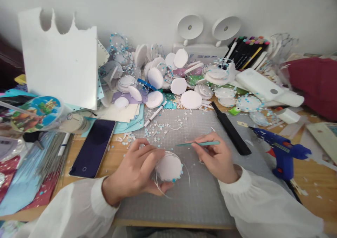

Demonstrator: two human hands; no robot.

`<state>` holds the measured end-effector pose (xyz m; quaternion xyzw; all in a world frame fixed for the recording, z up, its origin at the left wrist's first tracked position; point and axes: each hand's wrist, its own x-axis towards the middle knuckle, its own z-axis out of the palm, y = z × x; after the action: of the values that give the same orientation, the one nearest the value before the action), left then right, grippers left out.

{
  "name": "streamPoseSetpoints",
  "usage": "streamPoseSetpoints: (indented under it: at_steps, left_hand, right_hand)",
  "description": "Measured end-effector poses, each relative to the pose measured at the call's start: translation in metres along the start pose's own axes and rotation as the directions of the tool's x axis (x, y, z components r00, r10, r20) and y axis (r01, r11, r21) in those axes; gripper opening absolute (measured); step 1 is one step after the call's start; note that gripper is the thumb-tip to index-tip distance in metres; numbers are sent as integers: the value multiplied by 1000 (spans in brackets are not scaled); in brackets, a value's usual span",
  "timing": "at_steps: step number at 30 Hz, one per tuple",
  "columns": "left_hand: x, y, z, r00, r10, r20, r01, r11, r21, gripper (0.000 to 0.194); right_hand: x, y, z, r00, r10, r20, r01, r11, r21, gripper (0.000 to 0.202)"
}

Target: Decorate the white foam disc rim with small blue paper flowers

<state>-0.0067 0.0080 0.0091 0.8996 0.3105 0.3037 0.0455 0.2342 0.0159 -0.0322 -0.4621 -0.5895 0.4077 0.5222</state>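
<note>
My left hand (140, 166) is closed on the edge of a white round disc (169, 166), held tilted above the grey cutting mat (195, 203). Thin wire loops curve around the disc, and small blue bits dot its lower right rim. To the right, my right hand (214, 157) pinches a pair of teal tweezers (207, 143). The tweezers' tip points left, a little above the disc and apart from it. Tiny white and blue paper scraps (158, 130) lie scattered on the mat beyond my left hand.
A blue glue gun (283, 152) lies at the right, beside a black cutter-like tool (231, 129). On the left are a phone (93, 148) and a bundle of wires (54, 160). Piled white discs (191, 100) line the back, below a twin lamp (190, 27).
</note>
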Motion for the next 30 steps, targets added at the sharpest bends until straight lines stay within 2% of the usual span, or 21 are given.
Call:
streamPoseSetpoints:
  at_steps: [5,10,15,18,24,27,30]
  left_hand:
    - [0,-4,-5,999,13,38,-12,1000,-17,51]
    - [1,-2,-4,985,154,76,-152,988,-32,35]
    - [3,1,5,976,207,71,-202,977,-63,35]
    - [7,2,10,975,203,95,-196,978,-77,37]
    - [13,0,29,980,112,166,-103,993,-60,44]
    - [14,-4,33,975,71,212,-54,995,-87,60]
    - [14,-8,27,975,24,221,24,978,-209,79]
  right_hand:
    - [-2,-1,0,988,-103,119,116,987,-107,16]
    - [2,-4,2,973,-150,174,173,977,-127,17]
    - [5,-5,4,952,-222,209,257,953,-160,17]
    - [5,-6,2,965,-197,172,219,968,-125,16]
    - [5,-7,-4,997,-79,-2,79,997,25,11]
    - [5,-8,-5,999,-35,-37,39,993,112,11]
    - [4,-10,-7,999,-14,-40,22,982,186,10]
